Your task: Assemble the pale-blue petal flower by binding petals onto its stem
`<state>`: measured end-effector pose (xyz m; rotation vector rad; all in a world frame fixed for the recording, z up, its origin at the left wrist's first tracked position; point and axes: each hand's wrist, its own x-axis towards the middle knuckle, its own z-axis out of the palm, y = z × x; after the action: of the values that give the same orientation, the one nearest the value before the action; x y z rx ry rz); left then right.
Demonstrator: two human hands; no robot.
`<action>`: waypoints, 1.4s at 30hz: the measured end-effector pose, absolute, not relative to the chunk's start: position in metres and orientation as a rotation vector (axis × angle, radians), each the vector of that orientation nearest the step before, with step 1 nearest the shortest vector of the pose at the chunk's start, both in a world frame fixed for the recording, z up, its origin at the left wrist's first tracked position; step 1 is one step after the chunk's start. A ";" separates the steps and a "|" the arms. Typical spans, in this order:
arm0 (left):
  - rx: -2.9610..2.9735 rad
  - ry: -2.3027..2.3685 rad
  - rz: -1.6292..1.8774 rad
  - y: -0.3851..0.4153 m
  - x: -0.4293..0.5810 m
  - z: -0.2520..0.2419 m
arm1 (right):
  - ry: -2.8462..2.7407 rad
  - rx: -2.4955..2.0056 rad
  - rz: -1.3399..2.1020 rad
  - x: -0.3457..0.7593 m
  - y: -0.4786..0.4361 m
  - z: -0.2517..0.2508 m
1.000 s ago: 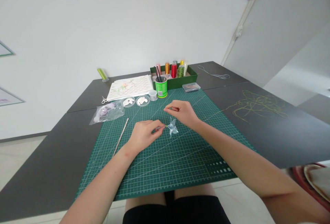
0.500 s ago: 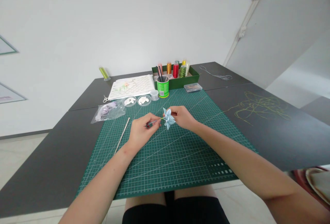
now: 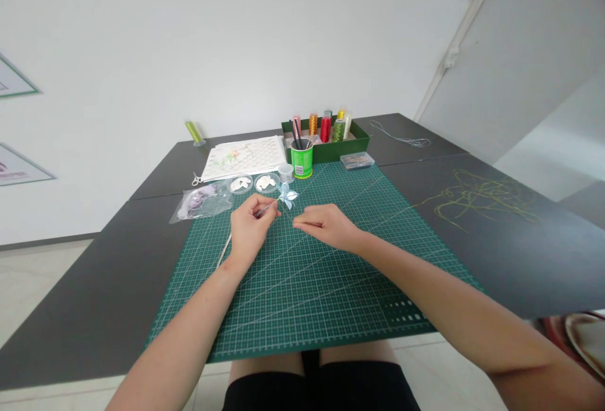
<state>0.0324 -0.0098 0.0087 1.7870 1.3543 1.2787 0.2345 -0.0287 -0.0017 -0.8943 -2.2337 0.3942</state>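
Observation:
My left hand (image 3: 249,229) is closed around the thin stem of a small pale-blue flower (image 3: 287,196), whose petals point up and to the right of the fist. My right hand (image 3: 326,225) sits just right of it over the green cutting mat (image 3: 307,285), thumb and fingers pinched together on a fine thread that I can barely make out. The two hands are a short gap apart. A long metal rod (image 3: 225,247) lies on the mat, partly under my left wrist.
Behind the hands stand a green can of tools (image 3: 302,158), a green box of thread spools (image 3: 331,140), two small dishes of white petals (image 3: 253,183), a plastic bag (image 3: 201,202), a patterned sheet (image 3: 241,157) and a clear case (image 3: 357,160). Tangled yellow-green thread (image 3: 477,196) lies at right.
My left hand has lifted the flower up and to the left, away from my right hand. The right hand has let go of the petals and dropped lower on the mat.

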 end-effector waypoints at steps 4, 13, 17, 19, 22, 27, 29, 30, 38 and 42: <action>1.805 1.379 1.240 -0.009 0.032 0.006 | -2.304 -0.853 0.229 0.235 -0.033 -0.002; 2.234 1.510 1.001 -0.013 0.031 0.005 | -2.213 -0.726 -0.387 0.236 -0.043 0.008; 2.436 1.482 0.828 -0.015 0.032 0.004 | -2.118 -0.719 -0.482 0.238 -0.041 0.011; 2.523 1.417 0.767 -0.016 0.033 0.002 | -2.101 -0.739 -0.494 0.239 -0.039 0.011; 2.600 1.297 0.711 -0.017 0.033 -0.001 | -2.071 -0.773 -0.472 0.242 -0.036 0.011; 2.619 1.124 0.678 -0.021 0.034 -0.001 | -2.024 -0.894 -0.345 0.248 -0.027 0.007; 2.619 1.071 0.692 -0.023 0.035 -0.001 | -2.011 -0.929 -0.288 0.250 -0.024 0.006; 2.618 1.047 0.705 -0.023 0.036 -0.001 | -2.003 -0.938 -0.266 0.251 -0.023 0.005; 2.593 0.911 0.797 -0.026 0.037 0.000 | -1.994 -1.055 -0.108 0.255 -0.015 -0.003; 2.578 0.871 0.853 -0.027 0.036 0.001 | -1.990 -1.070 -0.013 0.258 -0.010 -0.008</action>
<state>0.0365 -0.0266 0.0012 2.5779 0.8710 0.8526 0.2576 -0.0096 -0.0075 -1.0698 -1.9897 -0.0129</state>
